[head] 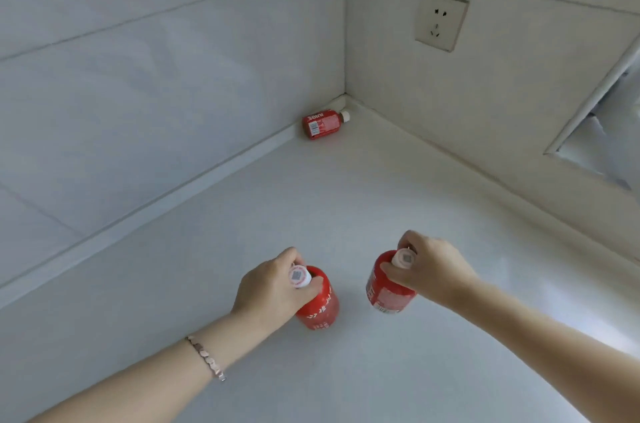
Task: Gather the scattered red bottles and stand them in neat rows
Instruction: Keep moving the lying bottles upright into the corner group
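Note:
Two red bottles with white caps are upright near the middle of the white counter [311, 201]. My left hand [270, 287] grips the left red bottle [320, 310] around its neck. My right hand [429, 270] grips the right red bottle [382, 291] by its cap and shoulder; this bottle leans slightly. The two bottles are a short gap apart. A third red bottle [322, 124] lies on its side in the far corner, along the left wall, its cap pointing right.
Tiled walls meet at the far corner. A wall socket [441, 20] sits on the right wall. A window frame [595, 104] shows at the right edge. A bracelet is on my left wrist.

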### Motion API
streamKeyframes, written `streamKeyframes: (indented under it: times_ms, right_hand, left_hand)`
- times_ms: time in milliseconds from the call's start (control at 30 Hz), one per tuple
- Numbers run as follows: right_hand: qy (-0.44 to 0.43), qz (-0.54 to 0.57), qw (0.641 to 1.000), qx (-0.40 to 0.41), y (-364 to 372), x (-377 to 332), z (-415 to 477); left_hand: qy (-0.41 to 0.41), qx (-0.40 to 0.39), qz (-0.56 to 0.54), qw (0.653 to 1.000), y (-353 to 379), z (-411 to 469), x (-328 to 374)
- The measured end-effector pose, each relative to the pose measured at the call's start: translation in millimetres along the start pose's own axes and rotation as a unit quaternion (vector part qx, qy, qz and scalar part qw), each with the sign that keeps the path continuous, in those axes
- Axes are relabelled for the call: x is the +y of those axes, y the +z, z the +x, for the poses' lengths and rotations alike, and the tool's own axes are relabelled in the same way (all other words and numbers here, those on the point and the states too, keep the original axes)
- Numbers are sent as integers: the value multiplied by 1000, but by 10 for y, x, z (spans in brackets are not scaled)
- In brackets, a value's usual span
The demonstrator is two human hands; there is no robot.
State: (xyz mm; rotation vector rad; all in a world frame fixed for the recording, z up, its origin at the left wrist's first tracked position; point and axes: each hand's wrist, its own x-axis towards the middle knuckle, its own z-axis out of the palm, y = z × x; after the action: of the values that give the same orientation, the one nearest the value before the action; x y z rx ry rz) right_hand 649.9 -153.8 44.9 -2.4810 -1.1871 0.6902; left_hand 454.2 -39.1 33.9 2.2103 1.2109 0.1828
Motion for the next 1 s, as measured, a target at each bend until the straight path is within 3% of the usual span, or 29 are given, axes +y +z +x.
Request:
streamKeyframes:
  times_ms: [233,467,700,1000]
  right_hand:
    - [-196,-11,978,-68,818,-1719,-539]
    - [-282,-45,950,-129,1836,-3165,-1335]
    - [-326,-95,926,-166,2925,-4443,-2256]
    - [-396,-93,887,-218,3621,-5461,-2977]
  left_hand:
    - [-143,144,-15,979,-979,-1375,-1367]
    - [-277,236,-17,931,-1694,-2821,-2741]
    - [-327,236,13,915,-2319,-4202,-3955]
    - [-375,332,-2,865,-2864,-5236,-4565]
